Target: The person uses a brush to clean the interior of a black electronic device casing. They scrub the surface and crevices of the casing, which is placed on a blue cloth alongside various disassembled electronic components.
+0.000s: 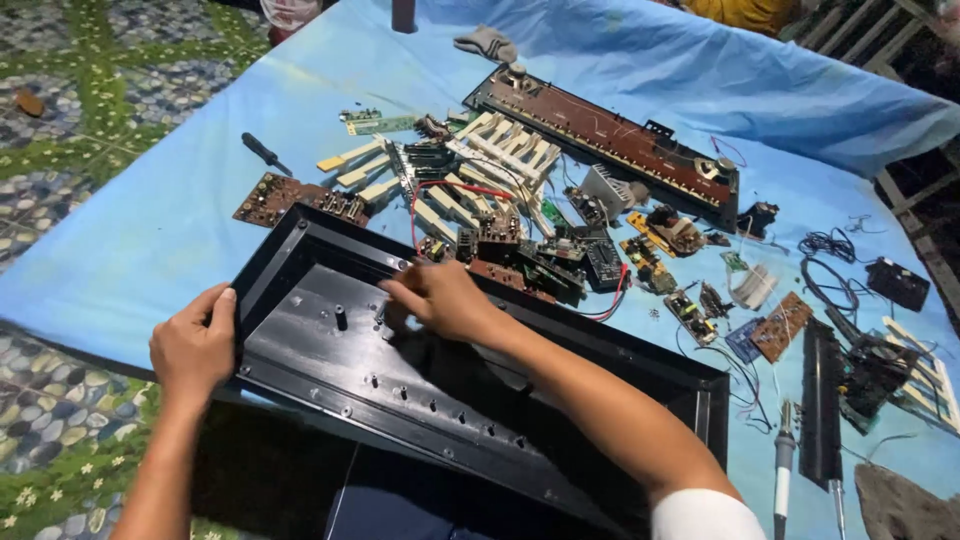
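Note:
A long black plastic keyboard casing (330, 360) lies open side up on a blue sheet, tilted toward me. My left hand (193, 346) grips the casing's left end, fingers curled over its rim. My right hand (440, 298) reaches inside near the upper wall, fingertips pinched together at a small spot by a screw post (341, 319); whatever they pinch is too small to see.
Beyond the casing lie white piano keys (505, 150), several circuit boards (275, 198), a long brown board in a black frame (620, 140), wires (830, 270), a black screwdriver (264, 152) and a soldering iron (783, 470). Patterned floor lies at the left.

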